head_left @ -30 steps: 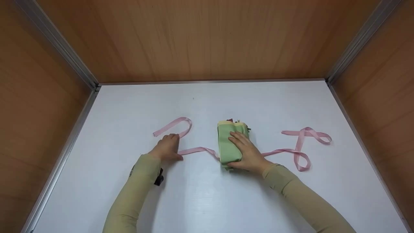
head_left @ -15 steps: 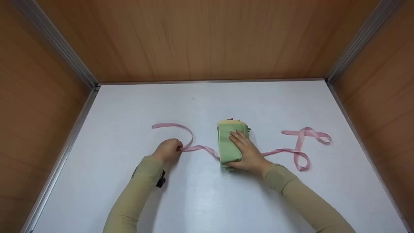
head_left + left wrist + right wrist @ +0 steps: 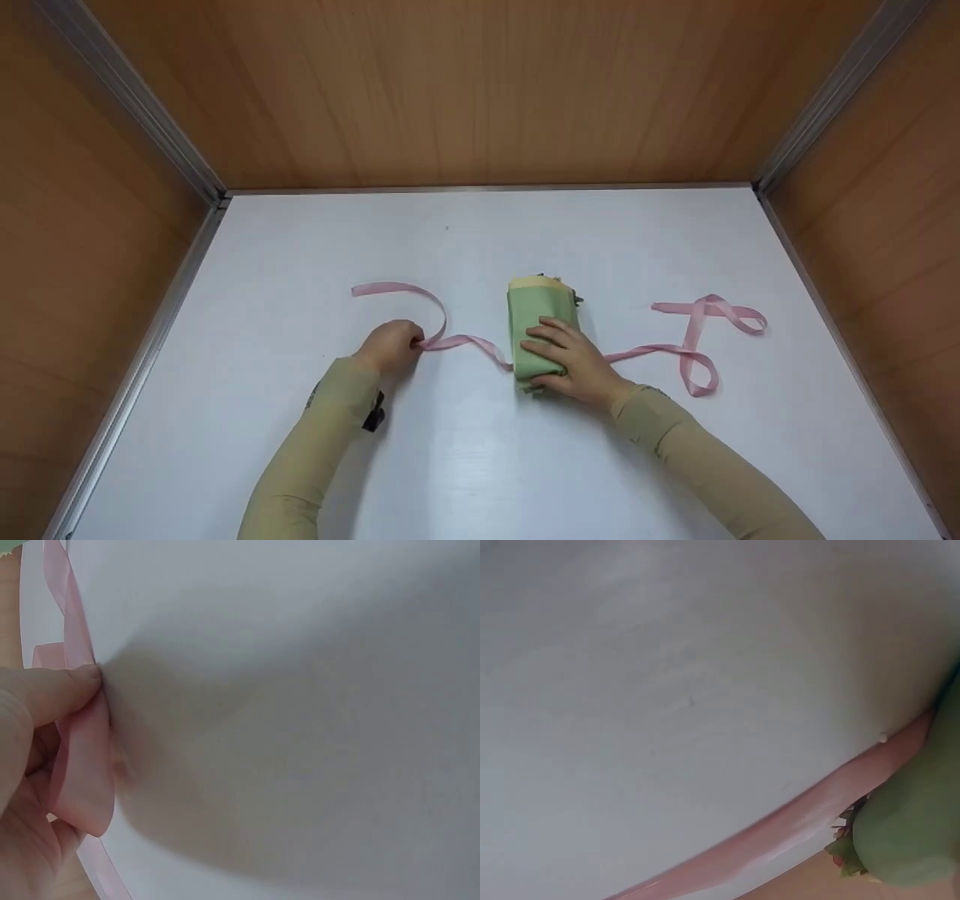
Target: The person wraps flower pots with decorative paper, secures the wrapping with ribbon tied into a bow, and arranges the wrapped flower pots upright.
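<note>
Head view: two khaki-green fabric sleeves (image 3: 304,450) come in from the bottom of the frame, the left one with a small black strap (image 3: 373,414) at its cuff. Left of centre, the left hand (image 3: 388,347) pinches a flat, shiny pink ribbon (image 3: 448,343), its fingers curled in; the left wrist view shows the thumb pressed on the ribbon and a fold of it looping against the fingers. Right of centre, the right hand (image 3: 574,365) rests on a folded, pale-green cloth-like bundle (image 3: 541,306) with a yellow edge, fingers spread and nearly straight across its top, thumb near its lower end. Pink ribbon shows on both sides of the bundle, curving in the left half and looping at the right; the stretch between is hidden. All lie on a smooth white tabletop (image 3: 469,465), with a brown wood-grain panel (image 3: 487,97) across the top of the frame.
</note>
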### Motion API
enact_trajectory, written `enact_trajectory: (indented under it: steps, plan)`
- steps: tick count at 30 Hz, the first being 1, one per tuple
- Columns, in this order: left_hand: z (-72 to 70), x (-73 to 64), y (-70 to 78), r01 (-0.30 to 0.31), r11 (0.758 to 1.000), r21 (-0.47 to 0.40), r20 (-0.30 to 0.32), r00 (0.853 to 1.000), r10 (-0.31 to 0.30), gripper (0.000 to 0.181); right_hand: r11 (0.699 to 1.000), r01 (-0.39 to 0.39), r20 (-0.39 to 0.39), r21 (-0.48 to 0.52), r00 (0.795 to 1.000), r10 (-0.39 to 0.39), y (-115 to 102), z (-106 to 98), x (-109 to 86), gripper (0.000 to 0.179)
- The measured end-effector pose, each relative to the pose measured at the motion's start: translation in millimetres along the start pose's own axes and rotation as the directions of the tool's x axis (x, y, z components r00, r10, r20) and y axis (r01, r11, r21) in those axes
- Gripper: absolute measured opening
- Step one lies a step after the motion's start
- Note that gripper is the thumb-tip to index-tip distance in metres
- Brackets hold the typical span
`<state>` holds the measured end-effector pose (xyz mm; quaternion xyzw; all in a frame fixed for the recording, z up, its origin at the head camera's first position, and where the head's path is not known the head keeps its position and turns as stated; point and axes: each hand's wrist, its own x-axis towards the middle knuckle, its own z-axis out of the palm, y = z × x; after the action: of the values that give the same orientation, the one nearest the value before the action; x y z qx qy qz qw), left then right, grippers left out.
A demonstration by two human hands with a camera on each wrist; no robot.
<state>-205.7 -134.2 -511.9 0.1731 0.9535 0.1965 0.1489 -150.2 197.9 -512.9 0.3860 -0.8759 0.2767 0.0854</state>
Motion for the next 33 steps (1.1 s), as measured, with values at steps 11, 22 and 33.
enact_trajectory:
  steps: [11,22,33]
  plan:
    - [-3.6,0.6,6.4,0.022,1.0,0.018,0.024,0.999,-0.022,0.015,0.999,0.019,0.003,0.045,1.0,-0.019,-0.3,-1.4,5.7,0.041]
    - [-21.0,-0.8,7.0,-0.089,0.995,-0.039,-0.032,0.996,0.088,0.011,0.996,-0.017,0.007,0.088,1.0,0.017,-3.7,-1.1,8.9,0.041]
    - [-49.7,3.1,28.3,-0.072,0.905,-0.419,-0.104,0.994,0.031,0.019,0.992,-0.039,-0.003,0.116,0.999,0.04,-2.9,0.5,7.8,0.041]
